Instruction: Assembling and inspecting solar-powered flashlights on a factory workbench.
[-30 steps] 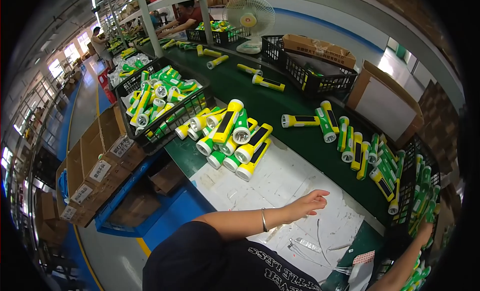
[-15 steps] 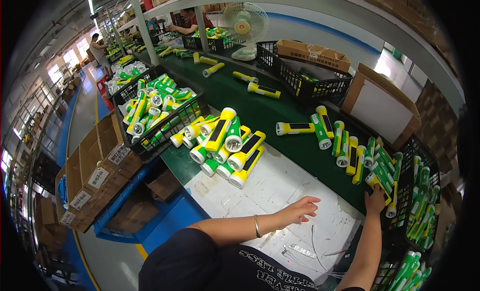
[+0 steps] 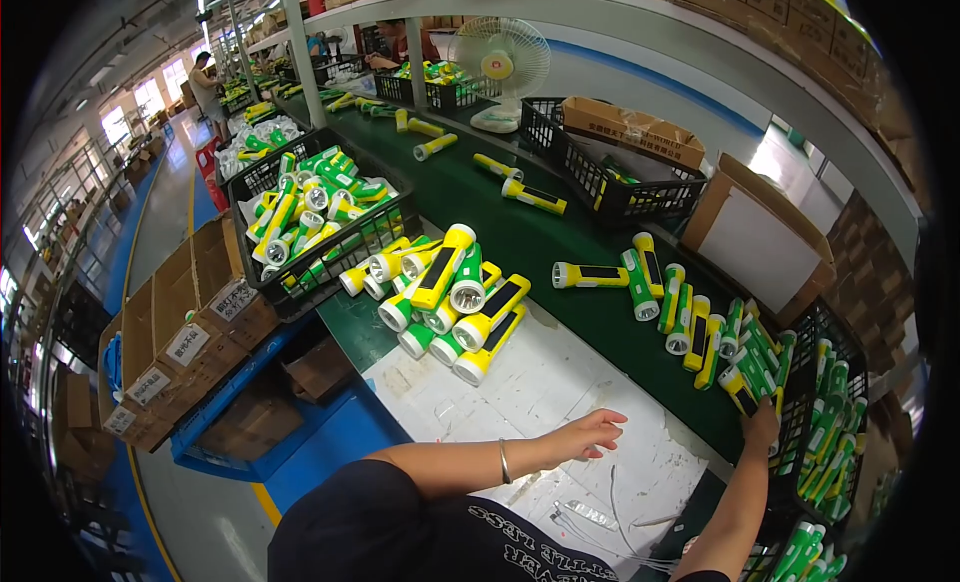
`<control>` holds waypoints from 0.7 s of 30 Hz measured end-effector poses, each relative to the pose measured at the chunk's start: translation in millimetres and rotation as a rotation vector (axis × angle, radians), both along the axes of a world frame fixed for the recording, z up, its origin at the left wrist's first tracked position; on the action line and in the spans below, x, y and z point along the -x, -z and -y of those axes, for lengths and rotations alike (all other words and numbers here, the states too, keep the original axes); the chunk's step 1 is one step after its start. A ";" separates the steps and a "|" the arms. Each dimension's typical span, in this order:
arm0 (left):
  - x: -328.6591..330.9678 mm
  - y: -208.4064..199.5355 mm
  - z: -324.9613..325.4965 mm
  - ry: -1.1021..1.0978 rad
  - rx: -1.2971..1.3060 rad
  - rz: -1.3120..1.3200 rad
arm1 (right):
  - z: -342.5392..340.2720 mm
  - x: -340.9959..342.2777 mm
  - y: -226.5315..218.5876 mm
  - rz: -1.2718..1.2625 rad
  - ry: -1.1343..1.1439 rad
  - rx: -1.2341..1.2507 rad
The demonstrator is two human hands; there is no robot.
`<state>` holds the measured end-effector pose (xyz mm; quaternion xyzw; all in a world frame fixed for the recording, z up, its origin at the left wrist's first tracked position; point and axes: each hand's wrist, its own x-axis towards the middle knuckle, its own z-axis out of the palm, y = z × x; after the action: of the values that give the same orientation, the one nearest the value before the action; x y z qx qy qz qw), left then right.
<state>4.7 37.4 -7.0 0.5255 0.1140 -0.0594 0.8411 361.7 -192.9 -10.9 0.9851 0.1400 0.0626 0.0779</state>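
Note:
At the right end of the green belt, my right hand [image 3: 762, 424] is closed at the lower end of a yellow flashlight [image 3: 738, 390] with a dark panel; its fingertips are partly hidden. Other green and yellow flashlights [image 3: 697, 334] lie close together beside it. My left hand [image 3: 588, 436] holds nothing, its fingers loosely bent and apart above the white work surface [image 3: 640, 422]. Beyond it, a stacked pile of yellow and green flashlights [image 3: 450, 302] rests at the surface's far left, lenses mostly toward me.
Black crates of flashlights stand at left [image 3: 345, 244] and right [image 3: 800, 392]. Thin white cables [image 3: 615, 512] lie near my body. Farther back are another black crate [image 3: 640, 187], an upright cardboard piece [image 3: 755, 242] and a fan [image 3: 497, 67]. Cartons [image 3: 185, 327] stand lower left.
My right hand and the yellow flashlight at its fingers have shifted slightly toward me. My left hand stays over the white surface. The whole view has tilted a little.

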 end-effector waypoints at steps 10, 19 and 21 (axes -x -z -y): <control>-22.6 3.0 11.9 0.037 0.107 -0.014 | -23.4 158.3 -46.1 -1.115 0.024 -1.473; -15.1 4.4 31.1 -0.091 0.539 0.054 | -45.9 301.3 -32.9 -1.276 -0.006 -1.607; -4.9 0.7 35.8 -0.144 0.460 0.002 | -43.9 322.2 -29.0 -0.873 -0.166 -1.308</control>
<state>9.6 1.6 -7.7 0.3104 0.1335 -0.0231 0.9409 39.4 -148.9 18.1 0.7529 0.1658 -0.2544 -0.5839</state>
